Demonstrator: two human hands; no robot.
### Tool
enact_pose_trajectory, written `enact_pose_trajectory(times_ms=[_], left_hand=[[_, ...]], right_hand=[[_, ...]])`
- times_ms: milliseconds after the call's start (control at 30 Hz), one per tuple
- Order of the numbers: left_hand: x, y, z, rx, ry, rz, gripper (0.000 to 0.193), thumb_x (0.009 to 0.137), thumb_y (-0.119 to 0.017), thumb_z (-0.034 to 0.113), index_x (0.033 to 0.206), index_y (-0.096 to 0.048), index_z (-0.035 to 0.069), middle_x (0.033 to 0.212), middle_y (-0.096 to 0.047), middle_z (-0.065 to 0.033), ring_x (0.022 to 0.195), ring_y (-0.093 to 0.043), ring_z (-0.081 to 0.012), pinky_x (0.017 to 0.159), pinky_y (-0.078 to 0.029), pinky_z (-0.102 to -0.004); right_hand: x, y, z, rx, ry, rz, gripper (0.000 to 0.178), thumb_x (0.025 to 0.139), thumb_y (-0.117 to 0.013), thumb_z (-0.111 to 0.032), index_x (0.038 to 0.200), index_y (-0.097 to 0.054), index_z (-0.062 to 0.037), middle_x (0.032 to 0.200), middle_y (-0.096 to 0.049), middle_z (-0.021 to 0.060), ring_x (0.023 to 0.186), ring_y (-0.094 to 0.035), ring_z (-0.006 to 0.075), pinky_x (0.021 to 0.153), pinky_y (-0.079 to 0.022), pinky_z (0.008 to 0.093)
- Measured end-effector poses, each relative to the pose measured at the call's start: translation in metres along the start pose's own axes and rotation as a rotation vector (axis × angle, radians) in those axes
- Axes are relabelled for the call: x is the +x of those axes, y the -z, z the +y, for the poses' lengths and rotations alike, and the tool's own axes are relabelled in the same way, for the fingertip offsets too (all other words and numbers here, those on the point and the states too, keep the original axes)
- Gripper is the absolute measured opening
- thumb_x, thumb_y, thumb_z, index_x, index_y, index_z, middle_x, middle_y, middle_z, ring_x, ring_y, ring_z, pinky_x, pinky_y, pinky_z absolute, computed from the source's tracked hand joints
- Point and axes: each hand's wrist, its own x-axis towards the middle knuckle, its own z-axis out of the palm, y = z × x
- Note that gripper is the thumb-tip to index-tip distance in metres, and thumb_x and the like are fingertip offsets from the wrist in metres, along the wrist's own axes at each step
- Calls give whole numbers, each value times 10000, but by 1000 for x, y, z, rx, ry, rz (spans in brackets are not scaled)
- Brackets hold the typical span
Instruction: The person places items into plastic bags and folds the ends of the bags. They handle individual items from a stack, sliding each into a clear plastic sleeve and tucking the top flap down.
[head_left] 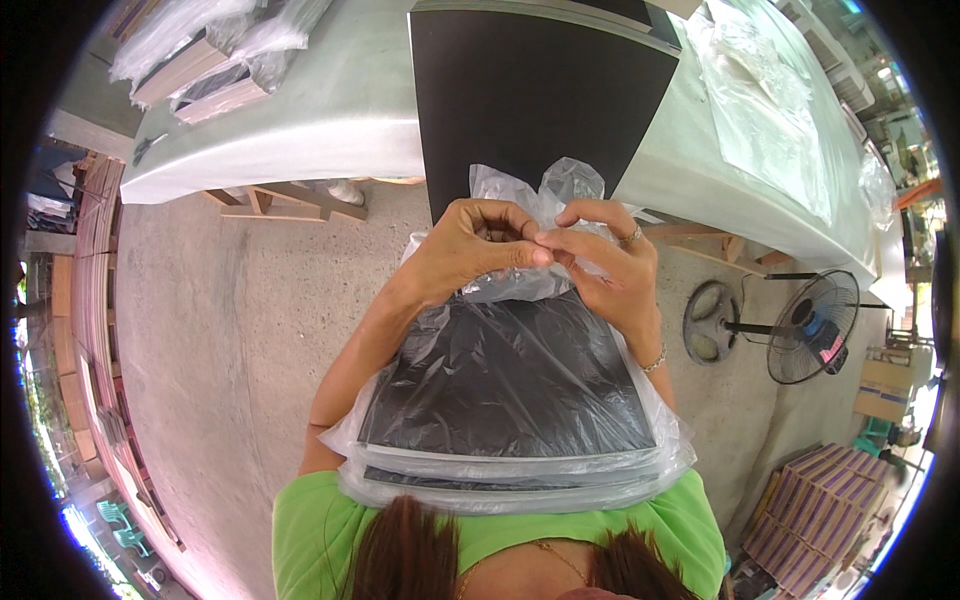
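Note:
A clear plastic bag (510, 470) wraps a stack of black panels (510, 380) with pale edges, which leans against my body. At its far end the plastic is bunched, and two crumpled flaps of it stick up beyond my fingers. My left hand (475, 245) is closed in a pinch at this bunched plastic. Facing it, my right hand (600, 255) pinches there too, its fingertips meeting those of the left. The exact spot they grip is hidden by the fingers. Just past them stands a large black panel (540, 90), at the table's near edge.
A table with a pale cover (330, 130) stretches across the far side. Plastic-wrapped stacks (215, 80) lie at its left, loose clear plastic sheeting (760, 110) at its right. A standing fan (815, 325) is on the concrete floor (220, 330) at right, near a striped stack (820, 505).

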Motion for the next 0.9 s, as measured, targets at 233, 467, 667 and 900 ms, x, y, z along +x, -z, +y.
enact_pose_trajectory(times_ms=[233,467,667,900], left_hand=[[4,-2,-11,-120,-34,-110,287,788,-695,315,875,-625,51,731,-561,38,589,-467,-23,521,-357,-156],[5,10,-23,-203,85,-35,398,786,-648,474,908,-580,101,676,-459,89,466,-296,31,388,-189,-128],[6,8,-21,-180,77,-59,355,784,-663,440,879,-548,118,669,-437,88,496,-324,15,428,-242,-130],[6,6,-14,-310,10,-47,349,767,-701,95,1023,-464,109,864,-582,-25,777,-565,-67,635,-455,-176]], right_hand=[[0,-2,5,68,75,90,332,544,-674,97,806,-702,-105,868,-605,54,735,-601,173,596,-476,253],[-5,-2,8,281,-82,102,271,581,-710,69,803,-679,-85,873,-598,58,769,-595,161,621,-475,255],[1,-3,6,182,-79,38,303,587,-744,3,866,-643,-61,905,-588,68,785,-594,182,651,-470,270],[2,-5,6,104,-87,68,287,589,-755,-35,856,-657,-78,906,-581,62,771,-588,199,653,-461,284]])
